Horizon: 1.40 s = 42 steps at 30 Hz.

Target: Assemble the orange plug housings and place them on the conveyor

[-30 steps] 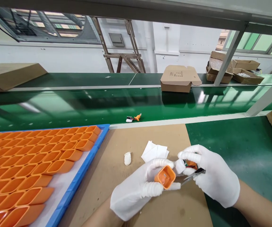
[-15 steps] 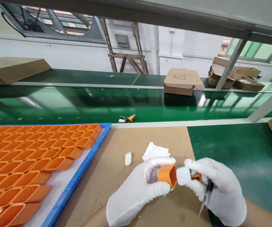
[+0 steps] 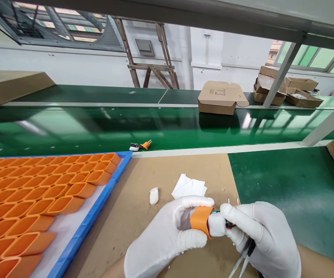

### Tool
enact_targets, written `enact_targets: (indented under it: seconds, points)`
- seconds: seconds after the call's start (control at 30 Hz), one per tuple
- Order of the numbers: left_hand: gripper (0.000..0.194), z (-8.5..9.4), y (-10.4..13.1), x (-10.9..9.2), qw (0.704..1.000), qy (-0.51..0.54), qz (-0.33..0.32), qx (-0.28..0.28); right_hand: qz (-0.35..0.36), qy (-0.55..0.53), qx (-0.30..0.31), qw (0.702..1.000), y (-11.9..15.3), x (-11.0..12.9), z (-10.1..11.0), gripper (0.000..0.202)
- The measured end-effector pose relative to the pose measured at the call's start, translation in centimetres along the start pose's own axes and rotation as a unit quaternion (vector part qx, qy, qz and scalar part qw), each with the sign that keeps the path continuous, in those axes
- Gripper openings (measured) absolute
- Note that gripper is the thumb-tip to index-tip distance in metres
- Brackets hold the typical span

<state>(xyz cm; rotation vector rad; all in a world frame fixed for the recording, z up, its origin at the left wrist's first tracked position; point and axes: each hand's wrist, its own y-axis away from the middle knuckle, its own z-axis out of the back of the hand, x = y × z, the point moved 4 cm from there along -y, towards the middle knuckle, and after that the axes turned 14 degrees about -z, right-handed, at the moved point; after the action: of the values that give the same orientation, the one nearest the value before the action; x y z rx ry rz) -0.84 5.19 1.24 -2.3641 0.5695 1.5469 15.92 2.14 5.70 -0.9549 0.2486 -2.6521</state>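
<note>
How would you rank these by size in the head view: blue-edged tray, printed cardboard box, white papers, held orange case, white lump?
Blue-edged tray
Printed cardboard box
White papers and held orange case: too alike to rank
White lump

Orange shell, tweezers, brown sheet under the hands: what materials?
Orange shell: likely plastic, satin; even colour, smooth curved wall.
Tweezers: probably metal, semi-gloss; pale gleam on the prongs; dark part unclear.
Brown sheet: cardboard or heavy paper, matte; dull tan, no reflections.

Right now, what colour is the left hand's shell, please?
The shell is orange, clearest in the head view.
</note>
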Motion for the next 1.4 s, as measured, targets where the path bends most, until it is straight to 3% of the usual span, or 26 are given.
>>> enact_targets:
  seconds: [0.1, 0.17, 0.37, 0.7, 0.93, 1.07, 1.17, 1.27, 1.33, 1.4]
  points:
    - [0.047, 0.0, 0.0, 0.1, 1.000, 0.004, -0.005, 0.010, -0.093, -0.060, 0.101, 0.989, -0.4, -0.1, -0.5, 0.044]
    - [0.048, 0.1, 0.0, 0.2, 1.000, -0.002, -0.004, 0.008, -0.108, -0.064, 0.105, 0.987, -0.6, 0.1, -0.5, 0.044]
    - [0.044, 0.2, -0.2, 0.4, 1.000, 0.000, 0.004, 0.006, -0.085, -0.008, 0.046, 0.995, -0.2, 0.3, -0.5, 0.043]
    - [0.039, 0.5, -0.5, 0.7, 0.999, -0.030, -0.026, 0.015, 0.057, 0.138, -0.091, 0.985, 0.3, 1.2, 0.1, 0.032]
    - [0.042, 0.3, -0.5, 0.6, 1.000, -0.023, -0.002, 0.010, 0.062, 0.154, -0.123, 0.978, 0.3, 1.3, 0.5, 0.033]
    - [0.041, 0.3, -0.4, 1.2, 0.998, -0.043, 0.019, -0.037, 0.011, 0.190, -0.082, 0.978, 0.9, 0.7, -0.5, 0.033]
    - [0.041, 0.3, -0.5, 2.2, 0.995, -0.065, 0.026, -0.066, -0.122, 0.210, -0.089, 0.966, 1.2, 0.3, -1.7, 0.034]
    - [0.040, 0.3, -0.8, 2.6, 0.993, -0.084, 0.013, -0.084, -0.233, 0.162, -0.105, 0.953, 1.2, 0.2, -2.2, 0.033]
    - [0.038, 0.1, -1.1, 2.4, 0.994, -0.086, -0.004, -0.072, -0.227, 0.091, -0.091, 0.965, 0.8, 0.1, -1.9, 0.013]
    - [0.036, -0.1, -1.3, 2.0, 0.994, -0.087, -0.018, -0.058, -0.176, 0.013, -0.065, 0.982, 0.3, -0.2, -1.1, 0.027]
